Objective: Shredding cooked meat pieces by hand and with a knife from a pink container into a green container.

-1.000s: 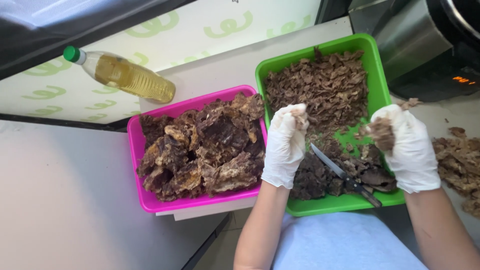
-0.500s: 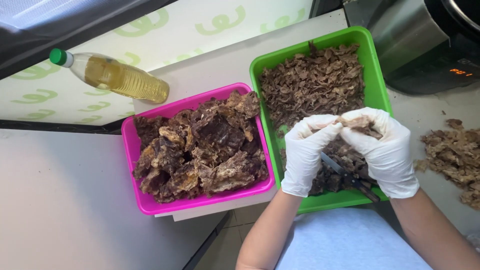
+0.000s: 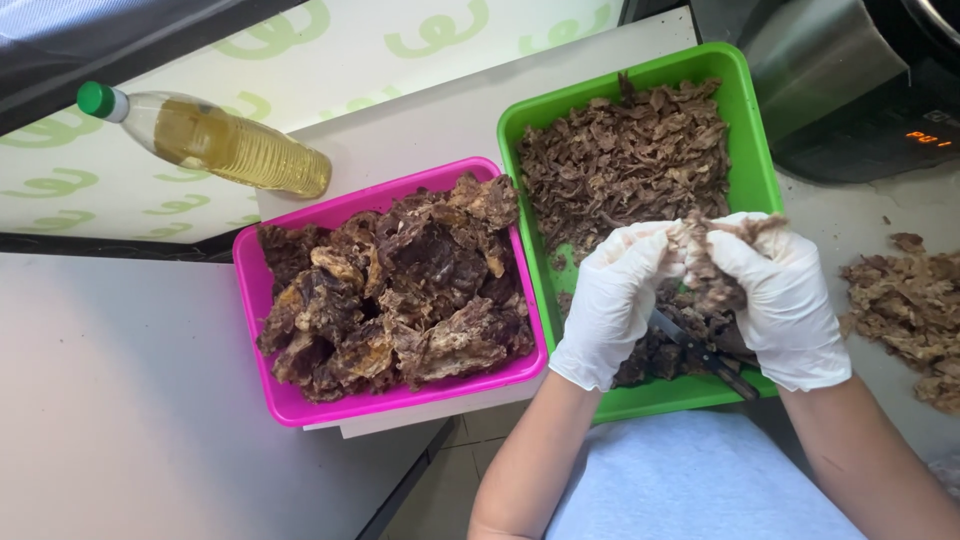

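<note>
In the head view, the gloved left hand point(image 3: 612, 300) and right hand point(image 3: 775, 295) pinch one meat strip point(image 3: 705, 250) above the green tray point(image 3: 745, 130), half filled with shreds at twelve o'clock, while the pink tray point(image 3: 262, 330) at nine o'clock holds many whole slabs.

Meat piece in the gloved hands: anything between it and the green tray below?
Nothing visible. Both hands, left hand and right hand, pinch the meat piece directly above the green tray. Only shredded meat and scissors lie in the tray beneath.
</note>
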